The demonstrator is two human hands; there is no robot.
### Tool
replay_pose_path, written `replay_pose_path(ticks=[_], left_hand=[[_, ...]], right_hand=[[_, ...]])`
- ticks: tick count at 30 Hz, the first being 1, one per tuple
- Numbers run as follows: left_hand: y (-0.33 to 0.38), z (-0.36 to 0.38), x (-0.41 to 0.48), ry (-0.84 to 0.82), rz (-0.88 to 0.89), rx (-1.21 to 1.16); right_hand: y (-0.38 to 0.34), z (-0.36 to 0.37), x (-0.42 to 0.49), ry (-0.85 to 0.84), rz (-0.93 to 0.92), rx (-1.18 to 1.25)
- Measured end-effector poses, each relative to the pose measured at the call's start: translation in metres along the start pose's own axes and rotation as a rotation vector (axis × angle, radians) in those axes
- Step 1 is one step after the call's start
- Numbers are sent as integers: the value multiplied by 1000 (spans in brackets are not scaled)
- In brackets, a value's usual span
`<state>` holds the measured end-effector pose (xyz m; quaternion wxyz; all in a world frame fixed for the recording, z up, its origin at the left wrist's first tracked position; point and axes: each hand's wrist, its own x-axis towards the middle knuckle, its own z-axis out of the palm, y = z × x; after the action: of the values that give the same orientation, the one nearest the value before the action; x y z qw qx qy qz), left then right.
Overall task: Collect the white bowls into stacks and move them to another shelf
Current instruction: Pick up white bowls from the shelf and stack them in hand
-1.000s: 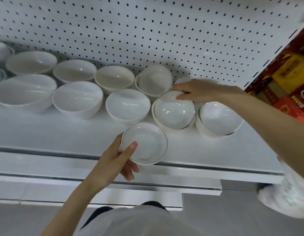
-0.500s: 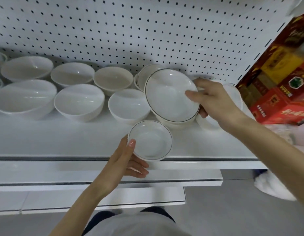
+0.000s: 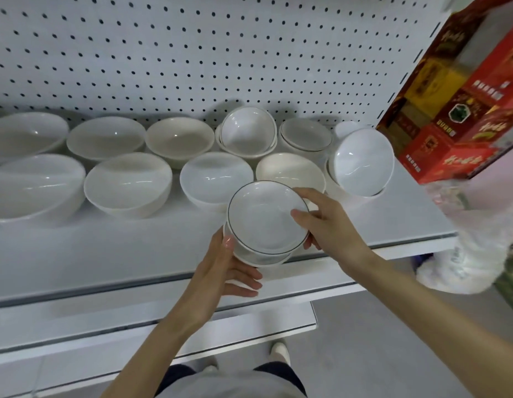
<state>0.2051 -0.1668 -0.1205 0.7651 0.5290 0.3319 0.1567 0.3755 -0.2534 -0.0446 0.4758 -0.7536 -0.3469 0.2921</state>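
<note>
Head view shows us all we have. Our left hand (image 3: 221, 271) cups the lower bowl (image 3: 259, 258) from its left side and underneath, thumb up against the wall and fingers curled below. Our right hand (image 3: 327, 225) pinches the upper bowl (image 3: 266, 216), thumb over its dark-lined rim on the right and fingers under it. Both hands are closed on bowls; neither is free.

The upper bowl sits inside the lower one but looks not quite seated. Its mouth tips a little toward us and its rim stands higher on the far side. A bowl has no long axis, so what matters is lining up the two openings. We judge the next move needs the right hand to level and release.

The pair hovers over the front edge of the shelf (image 3: 120, 254), just in front of a cream bowl (image 3: 289, 168). More dark-rimmed bowls lie behind and to the right: a nested stack (image 3: 246, 133) against the pegboard (image 3: 192, 53), a second stack (image 3: 305, 136) beside it, and a tilted bowl (image 3: 361, 160) at the right end. These are nearer our right hand. Plain bowls (image 3: 129, 182) fill the left.

Red boxes (image 3: 465, 110) crowd the right end, with a plastic bag (image 3: 479, 254) below. A lower shelf (image 3: 163, 326) juts out beneath our arms.
</note>
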Motion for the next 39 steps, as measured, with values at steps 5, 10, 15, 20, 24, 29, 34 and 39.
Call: replay_pose_path(ticks=[5,10,15,20,24,29,34,39], left_hand=[[7,3,-9,-26,66,49],[10,3,-8,-34,66,70],[12,2,-7,-34,57,70],[12,2,-6,-42,51,75],[13,3,-6,-41,50,76],[15,5,-9,-26,43,49],[16,6,-11,-3,12,5],[18,6,-13,11,-10,-12]], right_hand=[[9,6,1,7,-6,-22],[17,9,2,0,0,-21],[22,13,3,17,0,-19],[23,14,3,31,43,-16],[22,13,4,16,46,-45],[24,11,8,-18,38,-93],[24,11,6,-25,43,-64],[23,11,3,-31,7,-124]])
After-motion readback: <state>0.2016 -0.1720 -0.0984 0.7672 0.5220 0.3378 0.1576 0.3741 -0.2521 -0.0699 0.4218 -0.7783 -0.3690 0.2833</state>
